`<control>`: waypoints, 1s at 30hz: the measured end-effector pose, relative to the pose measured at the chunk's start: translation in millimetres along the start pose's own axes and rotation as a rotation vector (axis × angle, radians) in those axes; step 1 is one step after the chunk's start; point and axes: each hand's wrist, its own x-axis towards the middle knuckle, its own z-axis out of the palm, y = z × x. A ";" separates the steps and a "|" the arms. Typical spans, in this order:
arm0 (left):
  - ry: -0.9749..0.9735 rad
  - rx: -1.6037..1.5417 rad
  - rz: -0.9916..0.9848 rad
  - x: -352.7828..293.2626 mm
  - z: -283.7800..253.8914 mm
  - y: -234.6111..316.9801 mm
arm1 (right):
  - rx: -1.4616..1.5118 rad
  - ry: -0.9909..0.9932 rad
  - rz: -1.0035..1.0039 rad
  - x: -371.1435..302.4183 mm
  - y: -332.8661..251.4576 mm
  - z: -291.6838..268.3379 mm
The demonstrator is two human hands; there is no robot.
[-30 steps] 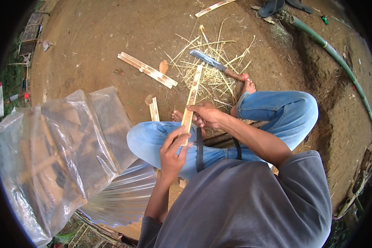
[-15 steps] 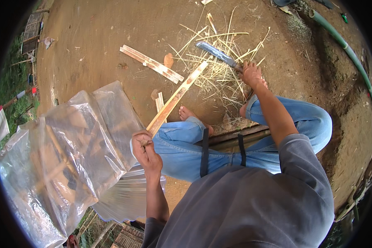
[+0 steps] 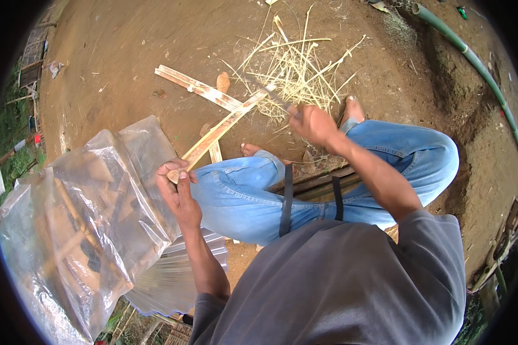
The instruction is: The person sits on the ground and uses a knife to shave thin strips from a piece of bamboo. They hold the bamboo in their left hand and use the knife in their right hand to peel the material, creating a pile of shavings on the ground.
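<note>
My left hand (image 3: pixel 178 183) is closed around the near end of a split bamboo strip (image 3: pixel 217 133). The strip slants up and away to the right, over the ground. In my right fist (image 3: pixel 315 125) is the handle of a machete (image 3: pixel 281 102). Its blade appears thin, nearly edge-on, and reaches the strip's far end; whether it touches the strip I cannot tell. Beneath and beyond the blade lies a heap of thin pale shavings (image 3: pixel 305 72). More split bamboo pieces (image 3: pixel 193 86) rest on the ground left of the heap.
Clear plastic sheeting (image 3: pixel 106 190) covers things at my left. A long green bamboo pole (image 3: pixel 472 54) lies at the far right. A brown dry leaf (image 3: pixel 223 82) is on the earth beside the split pieces. My bent knees in blue jeans (image 3: pixel 408 144) frame the work.
The machete has swung left from over the shavings to the strip's far end, its blade turning edge-on. My left hand has shifted left and up with the strip.
</note>
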 end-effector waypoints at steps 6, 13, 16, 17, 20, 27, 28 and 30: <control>-0.057 -0.045 0.081 -6.9 17.9 4.1 | 0.194 -0.123 -0.182 -57.5 -42.6 41.3; -0.023 -0.031 0.095 -18.0 21.0 -2.1 | 0.125 -0.271 -0.142 -44.3 -48.1 8.0; -0.030 -0.036 0.105 -16.0 25.9 2.5 | 0.165 -0.115 -0.065 -27.9 -19.0 39.9; -0.038 -0.026 0.109 -15.6 26.9 2.7 | 0.188 -0.089 0.008 -19.1 -8.9 44.0; -0.007 -0.017 0.091 -14.7 24.0 -2.1 | 0.173 -0.179 -0.134 -23.5 -22.0 35.7; 0.000 0.014 0.077 -12.9 26.2 1.7 | 0.123 -0.086 -0.089 -6.3 -9.3 38.2; 0.001 0.005 0.077 -14.6 26.6 0.8 | 0.136 -0.093 -0.146 -14.5 -14.0 35.4; 0.006 -0.012 0.082 -16.2 28.1 1.4 | 0.142 -0.049 -0.316 -30.3 -23.3 35.7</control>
